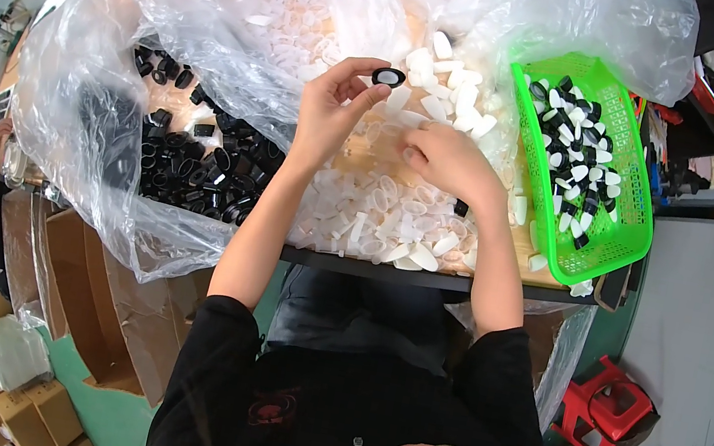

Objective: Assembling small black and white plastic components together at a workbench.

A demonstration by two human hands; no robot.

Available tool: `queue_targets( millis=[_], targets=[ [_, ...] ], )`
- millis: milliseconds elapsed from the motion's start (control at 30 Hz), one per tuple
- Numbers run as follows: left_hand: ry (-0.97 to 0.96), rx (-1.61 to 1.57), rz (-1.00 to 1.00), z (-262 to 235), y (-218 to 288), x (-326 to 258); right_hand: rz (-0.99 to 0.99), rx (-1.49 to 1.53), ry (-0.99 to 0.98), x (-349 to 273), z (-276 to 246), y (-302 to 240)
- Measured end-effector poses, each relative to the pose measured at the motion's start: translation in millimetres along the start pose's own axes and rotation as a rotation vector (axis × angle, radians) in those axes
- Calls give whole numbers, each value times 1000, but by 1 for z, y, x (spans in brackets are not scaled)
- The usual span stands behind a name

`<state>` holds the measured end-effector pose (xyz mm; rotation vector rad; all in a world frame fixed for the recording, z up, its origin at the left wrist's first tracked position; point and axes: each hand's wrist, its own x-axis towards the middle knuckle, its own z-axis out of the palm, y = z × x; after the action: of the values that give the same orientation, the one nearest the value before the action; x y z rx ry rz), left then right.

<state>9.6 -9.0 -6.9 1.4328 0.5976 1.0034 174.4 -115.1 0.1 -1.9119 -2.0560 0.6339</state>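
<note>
Head view. Pinched between thumb and forefinger of the left hand [340,101]: a black oval piece [388,78] with pale centre, raised above the wood-toned desk [358,153]. Right hand [452,160] with fingers curled, close beside; whether grasping anything, impossible to tell. At left, a heap of glossy, hollow black pieces [214,169], hemmed in and partly overlapped by crumpled clear plastic sheeting [61,114], also draped along the far side. Beyond the hands, smooth, tongue-shaped white pieces [465,99]; nearer, thin translucent oval rings [385,201]. At right, a bright green lattice-walled basket [637,182] containing black-and-white pieces [579,157]. Below the desk, an open cardboard carton [90,300] at left and a red stool [606,410] at right.
</note>
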Motion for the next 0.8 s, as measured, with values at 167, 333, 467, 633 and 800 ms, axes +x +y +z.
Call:
queue_targets(
  millis=[167,333,467,633,800],
  targets=[
    [-46,32,-71,0,2,-1,-141,93,148,2,-18,0],
    [-163,27,-160,4,10,-5,-221,266,801,6,-23,-15],
    [-287,6,-139,5,9,-8,-450,-29,821,11,-18,-8],
    [-240,-79,-151,5,12,-7,-313,123,891,15,-8,-19],
    [-111,-162,35,5,8,-5,-124,582,629,15,-8,-18]
  ],
)
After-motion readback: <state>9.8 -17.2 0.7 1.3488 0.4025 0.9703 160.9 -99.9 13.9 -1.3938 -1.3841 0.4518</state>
